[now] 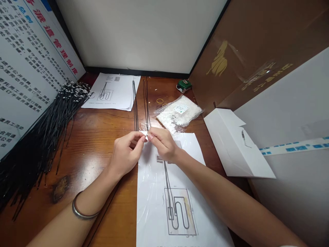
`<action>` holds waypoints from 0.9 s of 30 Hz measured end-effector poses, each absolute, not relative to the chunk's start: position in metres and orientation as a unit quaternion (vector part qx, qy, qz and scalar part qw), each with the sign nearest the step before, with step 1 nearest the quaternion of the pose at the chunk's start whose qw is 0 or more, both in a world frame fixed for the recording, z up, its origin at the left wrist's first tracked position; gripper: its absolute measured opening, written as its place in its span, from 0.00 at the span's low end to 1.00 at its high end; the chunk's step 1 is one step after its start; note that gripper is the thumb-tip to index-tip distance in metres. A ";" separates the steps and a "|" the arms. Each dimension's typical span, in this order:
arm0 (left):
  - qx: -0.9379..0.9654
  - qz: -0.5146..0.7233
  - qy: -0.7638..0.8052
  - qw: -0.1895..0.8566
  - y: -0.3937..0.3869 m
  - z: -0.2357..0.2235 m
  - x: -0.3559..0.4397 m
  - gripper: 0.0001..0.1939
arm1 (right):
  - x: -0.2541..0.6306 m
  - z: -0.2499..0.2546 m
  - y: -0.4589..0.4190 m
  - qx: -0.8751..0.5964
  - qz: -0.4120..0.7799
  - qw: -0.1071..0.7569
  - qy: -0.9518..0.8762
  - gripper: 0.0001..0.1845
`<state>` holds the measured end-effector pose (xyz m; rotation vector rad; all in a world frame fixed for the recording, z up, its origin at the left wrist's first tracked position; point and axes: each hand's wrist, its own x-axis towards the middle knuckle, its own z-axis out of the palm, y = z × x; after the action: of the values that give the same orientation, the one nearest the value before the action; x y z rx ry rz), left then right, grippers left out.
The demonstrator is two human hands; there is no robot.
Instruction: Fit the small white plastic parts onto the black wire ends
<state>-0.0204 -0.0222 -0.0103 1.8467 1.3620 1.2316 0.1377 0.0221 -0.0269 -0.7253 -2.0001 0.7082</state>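
Held the left hand [128, 151] and the right hand [163, 144] close together above the surface [108, 127], thumb to finger on each, nearly meeting at the tips. Pinched a small dark wire tip [146, 136] between the two, right at the narrow gap from fingertips to fingertips; could not make out the rest of it behind the fingers.

Had a printed diagram sheet [151, 206] directly beneath the hands, spread back under the right forearm toward the body. Had one group of thin black wires [135, 106] straight beyond the left hand, lying lengthwise away from the fingers, and a looser group [146, 99] just to the right, beyond the pinched tip.

Saw a clear bag of white pieces [183, 113] near the right hand, beyond it and to the right, with a green tape measure [183, 85] farther out. Found a second printed sheet [113, 92] beyond the left hand, well apart from the fingers, and a thick bundle of black wires [53, 127], white at the far ends, well out to the left. Wore a metal bracelet [83, 214] behind the left hand.
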 end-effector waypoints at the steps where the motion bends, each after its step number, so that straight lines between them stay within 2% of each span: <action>1: 0.696 0.449 0.501 0.252 -0.022 -0.011 -0.021 0.06 | 0.138 -0.027 0.022 -0.293 0.285 0.429 -0.805 0.12; 7: 0.740 0.429 0.480 0.196 -0.020 -0.014 -0.022 0.06 | 0.138 -0.028 0.023 -0.289 0.296 0.409 -0.813 0.13; 27: 0.788 0.405 0.447 0.118 -0.019 -0.015 -0.023 0.08 | 0.139 -0.027 0.023 -0.278 0.317 0.387 -0.820 0.13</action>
<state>-0.0229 -0.0194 -0.0148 2.3066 1.3084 1.1862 0.1386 0.0230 -0.0266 -0.7075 -2.0868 0.8062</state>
